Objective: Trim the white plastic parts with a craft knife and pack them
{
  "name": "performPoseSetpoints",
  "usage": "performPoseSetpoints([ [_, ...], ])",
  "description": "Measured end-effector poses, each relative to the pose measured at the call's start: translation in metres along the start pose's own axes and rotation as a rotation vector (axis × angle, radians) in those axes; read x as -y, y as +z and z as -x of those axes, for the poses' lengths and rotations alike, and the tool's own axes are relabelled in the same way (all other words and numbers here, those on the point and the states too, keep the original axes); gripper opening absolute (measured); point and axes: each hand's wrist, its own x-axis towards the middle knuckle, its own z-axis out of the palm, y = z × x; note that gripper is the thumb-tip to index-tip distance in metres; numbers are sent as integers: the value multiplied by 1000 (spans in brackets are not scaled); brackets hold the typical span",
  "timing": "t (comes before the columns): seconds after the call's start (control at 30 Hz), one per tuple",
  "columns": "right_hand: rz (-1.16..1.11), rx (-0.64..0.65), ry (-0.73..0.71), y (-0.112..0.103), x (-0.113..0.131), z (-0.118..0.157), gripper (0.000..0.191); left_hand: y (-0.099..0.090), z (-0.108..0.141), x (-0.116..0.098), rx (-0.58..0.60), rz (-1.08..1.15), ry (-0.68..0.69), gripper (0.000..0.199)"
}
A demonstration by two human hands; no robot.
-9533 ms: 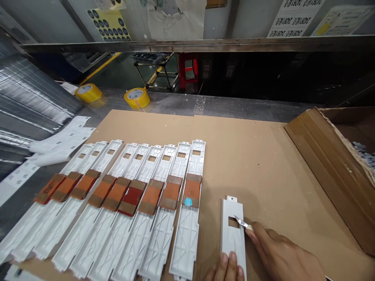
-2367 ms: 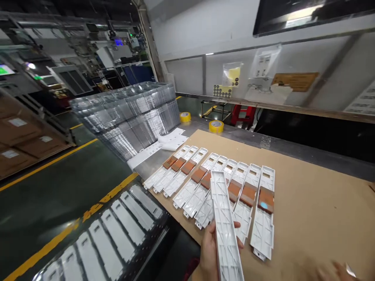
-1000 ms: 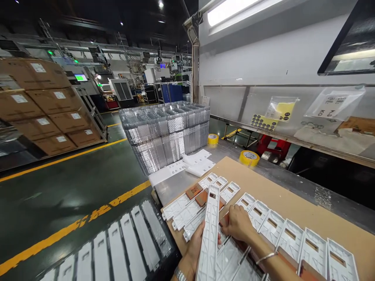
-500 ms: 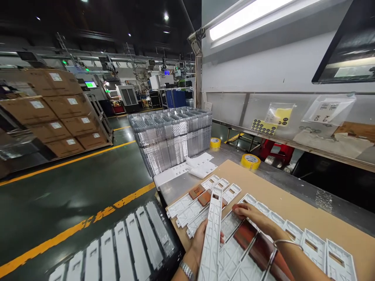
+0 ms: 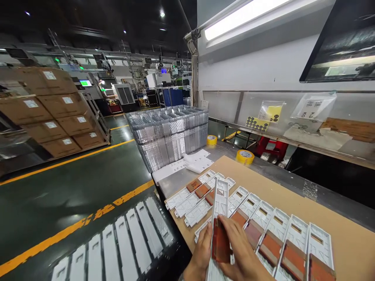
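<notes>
Left hand [image 5: 202, 249]: held a white strip [image 5: 221, 199] over the worktop [image 5: 173, 185].
Right hand [image 5: 241, 249]: gripped a brown block [image 5: 221, 242] against the strip.
Cardboard sheet [image 5: 354, 242]: carried more strips [image 5: 319, 250] and blocks [image 5: 320, 269].
Floor [image 5: 117, 168]: was dark green, boxes [image 5: 58, 107] stacked beyond.

Red block [image 5: 221, 242] between both hands [image 5: 241, 246]

Machines [image 5: 125, 93] and stacked cartons [image 5: 57, 109] show a factory.

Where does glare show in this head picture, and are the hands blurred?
Head view: the lamp burns out to white, glints streak the clear trays, and pale sheen spots the floor; same head view: left hand and right hand show no strong blur.
</notes>
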Motion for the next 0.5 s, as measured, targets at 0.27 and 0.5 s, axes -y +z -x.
performPoseSetpoints([
  [0.27,151,-81,-57,2,7,12,79,20,32,-13,229,-98,152,57],
  [0.5,-8,-286,405,-16,32,27,61,32,67,-12,330,-266,157,61],
])
